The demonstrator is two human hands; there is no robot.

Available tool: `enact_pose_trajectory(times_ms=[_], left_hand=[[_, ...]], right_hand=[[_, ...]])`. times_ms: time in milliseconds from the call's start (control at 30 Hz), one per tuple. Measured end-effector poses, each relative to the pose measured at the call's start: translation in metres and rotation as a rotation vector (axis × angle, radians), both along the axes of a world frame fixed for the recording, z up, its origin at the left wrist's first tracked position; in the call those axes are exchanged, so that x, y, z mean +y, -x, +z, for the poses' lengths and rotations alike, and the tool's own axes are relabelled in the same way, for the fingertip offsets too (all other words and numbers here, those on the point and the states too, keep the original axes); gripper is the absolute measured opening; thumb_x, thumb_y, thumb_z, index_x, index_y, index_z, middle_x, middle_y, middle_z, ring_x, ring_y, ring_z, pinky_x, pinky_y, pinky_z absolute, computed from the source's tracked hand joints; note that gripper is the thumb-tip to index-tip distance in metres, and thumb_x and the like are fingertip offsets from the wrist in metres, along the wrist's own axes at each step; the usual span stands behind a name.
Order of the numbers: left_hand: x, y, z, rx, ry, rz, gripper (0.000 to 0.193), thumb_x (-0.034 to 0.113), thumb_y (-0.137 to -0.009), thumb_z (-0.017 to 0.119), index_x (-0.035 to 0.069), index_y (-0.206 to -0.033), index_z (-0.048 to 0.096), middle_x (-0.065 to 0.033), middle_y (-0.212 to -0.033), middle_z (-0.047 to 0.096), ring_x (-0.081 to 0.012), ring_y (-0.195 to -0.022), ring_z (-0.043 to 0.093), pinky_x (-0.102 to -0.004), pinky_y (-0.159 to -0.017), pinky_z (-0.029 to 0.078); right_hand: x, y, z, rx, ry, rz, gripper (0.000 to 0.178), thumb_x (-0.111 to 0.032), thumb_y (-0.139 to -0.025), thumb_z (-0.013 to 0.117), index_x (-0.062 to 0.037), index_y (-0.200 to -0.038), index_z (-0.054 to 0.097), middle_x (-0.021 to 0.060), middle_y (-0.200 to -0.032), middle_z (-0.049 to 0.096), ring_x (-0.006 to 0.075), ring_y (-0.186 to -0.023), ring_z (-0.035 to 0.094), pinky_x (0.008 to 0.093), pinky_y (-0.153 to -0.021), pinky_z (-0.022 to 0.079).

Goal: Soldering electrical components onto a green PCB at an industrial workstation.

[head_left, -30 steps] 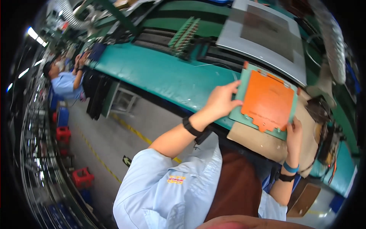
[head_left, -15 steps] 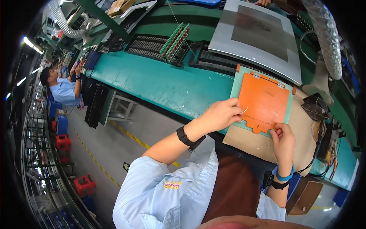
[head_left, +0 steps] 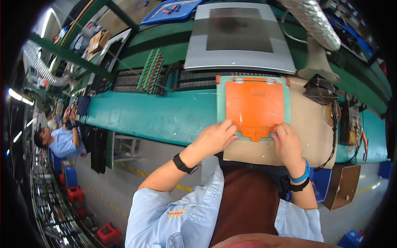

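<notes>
Orange plate (head_left: 254, 103): corner behind left hand (head_left: 216, 138) | foil duct (head_left: 313, 23): cut by top edge

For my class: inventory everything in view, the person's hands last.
Long worktop: one, teal, mid-view
Flat sheet: one, brown, on worktop
Square board: one, pale green, on sheet
Flat hinged plate: one, orange, on board
Flat framed panel: one, silver, behind board
Circuit-board strips: several, green, left of panel
Fan: one, black, right of board
Plastic tray: one, blue, top
Co-worker: at least one, blue shirt, far left
Left hand: one, black wristband, plate's lower left corner
Right hand: one, blue wristband, plate's lower right corner
</notes>
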State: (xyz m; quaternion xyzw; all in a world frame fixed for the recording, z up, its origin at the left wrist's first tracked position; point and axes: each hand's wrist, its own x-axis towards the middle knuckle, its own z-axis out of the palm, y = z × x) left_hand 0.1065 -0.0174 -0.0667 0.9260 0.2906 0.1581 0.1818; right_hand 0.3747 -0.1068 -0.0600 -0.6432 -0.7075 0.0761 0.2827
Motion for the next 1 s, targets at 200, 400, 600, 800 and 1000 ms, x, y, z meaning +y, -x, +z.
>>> enact_pose_trajectory(times_ms=[200, 400, 600, 800, 1000], left_hand=[[-0.005, -0.001, 0.005, -0.007, 0.029, 0.087, 0.029, 0.018, -0.084, 0.078, 0.005, -0.091, 0.054, -0.0125, -0.096, 0.054, -0.0365, -0.074, 0.062, -0.0438, -0.063, 0.053], [-0.001, 0.01, 0.01, -0.127, 0.103, 0.136, 0.025, 0.011, -0.082, 0.079, 0.003, -0.09, 0.057, -0.0094, -0.097, 0.059, -0.0242, -0.062, 0.057, -0.0345, -0.056, 0.048], [-0.007, 0.017, 0.016, -0.252, 0.471, 0.302, 0.016, 0.0, -0.083, 0.075, 0.002, -0.092, 0.061, -0.0046, -0.105, 0.065, -0.0027, -0.057, 0.041, -0.0202, -0.053, 0.035], [0.001, 0.02, 0.014, -0.651, 0.799, 0.314, 0.015, -0.003, -0.084, 0.075, 0.002, -0.095, 0.067, 0.0001, -0.099, 0.067, 0.0027, -0.057, 0.035, -0.016, -0.053, 0.029], [0.041, 0.0, 0.074, -0.652, 0.263, 0.312, 0.019, -0.003, -0.085, 0.075, 0.002, -0.103, 0.075, 0.0013, -0.09, 0.067, 0.0007, -0.059, 0.039, -0.0174, -0.053, 0.029]], right_hand=[[-0.001, -0.014, -0.002, -0.126, -0.017, 0.231, 0.02, -0.002, -0.078, 0.071, -0.0041, -0.093, 0.058, 0.013, -0.097, 0.059, 0.036, -0.091, 0.059, 0.0436, -0.079, 0.05], [-0.017, -0.016, 0.006, 0.045, -0.036, 0.038, 0.028, -0.001, -0.08, 0.071, -0.0047, -0.106, 0.062, 0.0129, -0.103, 0.062, 0.0336, -0.092, 0.061, 0.0415, -0.079, 0.052], [-0.023, -0.006, -0.006, 0.274, 0.058, -0.235, 0.036, 0.001, -0.087, 0.068, -0.0031, -0.122, 0.061, 0.0085, -0.101, 0.065, 0.0219, -0.086, 0.065, 0.0331, -0.075, 0.053], [-0.015, -0.028, -0.02, 1.006, 0.016, -0.219, 0.029, -0.001, -0.096, 0.064, 0.0021, -0.124, 0.06, 0.0013, -0.107, 0.065, 0.0096, -0.09, 0.063, 0.0264, -0.074, 0.05], [0.0, -0.017, 0.05, 1.259, -0.168, -0.095, 0.03, -0.004, -0.098, 0.061, 0.0007, -0.127, 0.059, 0.0083, -0.116, 0.066, 0.0143, -0.104, 0.064, 0.0267, -0.084, 0.051]])
